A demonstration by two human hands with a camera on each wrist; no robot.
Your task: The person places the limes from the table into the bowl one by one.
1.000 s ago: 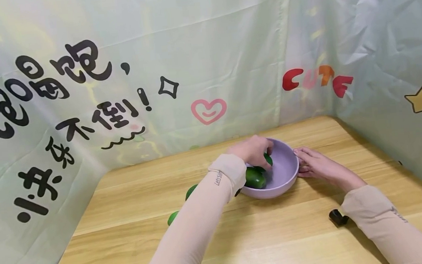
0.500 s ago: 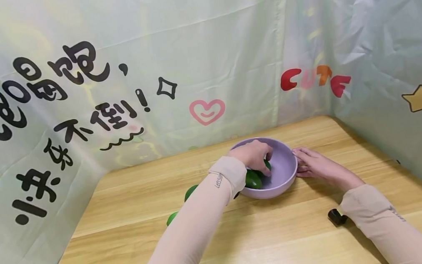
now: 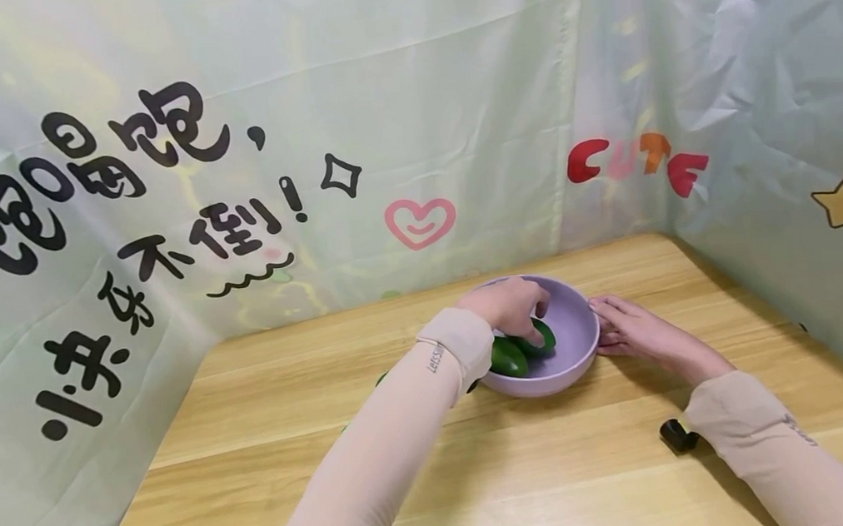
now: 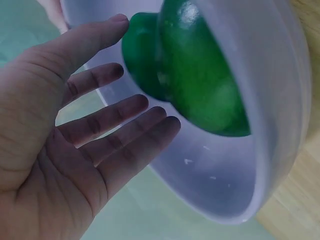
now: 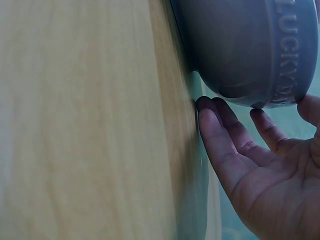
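Note:
A lilac bowl stands on the table with two glossy, dark green oval fruits in it, the nearer fruit and the farther fruit. My left hand is over the bowl, just above the farther fruit. In the left wrist view that hand has spread, relaxed fingers with nothing between them, beside the green fruit. My right hand touches the bowl's right side. The right wrist view shows its thumb at the rim and its fingertips against or close to the outer wall.
Slivers of two more green things, one farther back and one nearer, show past the left sleeve, which mostly hides them. A small black object sits by the right cuff. Printed cloth walls the wooden table.
My left hand has let go of the farther fruit, which now lies lower in the bowl and shows more. The right hand stays at the bowl's side.

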